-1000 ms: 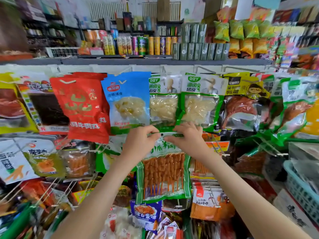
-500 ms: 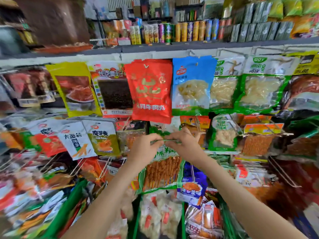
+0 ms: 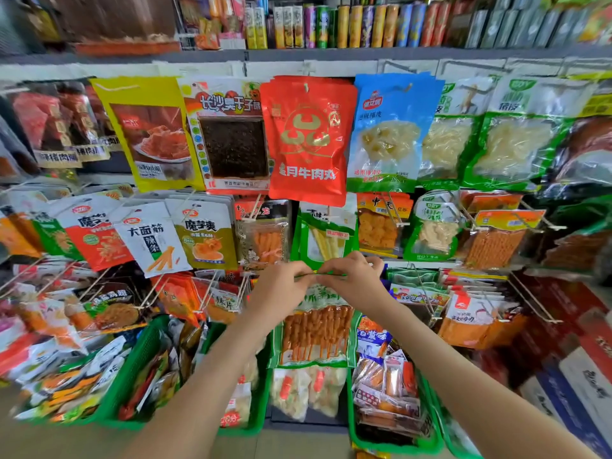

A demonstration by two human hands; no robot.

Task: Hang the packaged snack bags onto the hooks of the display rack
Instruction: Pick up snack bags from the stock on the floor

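Both the left hand [image 3: 280, 286] and right hand [image 3: 352, 276] pinch the green skewer bag's [image 3: 314, 329] top edge below the red beef-ball bag [image 3: 306, 140]; misaligning its hole could miss the hook.

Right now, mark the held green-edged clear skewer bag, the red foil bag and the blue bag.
Green-edged clear skewer bag [image 3: 314, 336]: head view, skewer window.
Red foil bag [image 3: 306, 134]: head view, gold emblem.
Blue bag [image 3: 389, 140]: head view, clear window.
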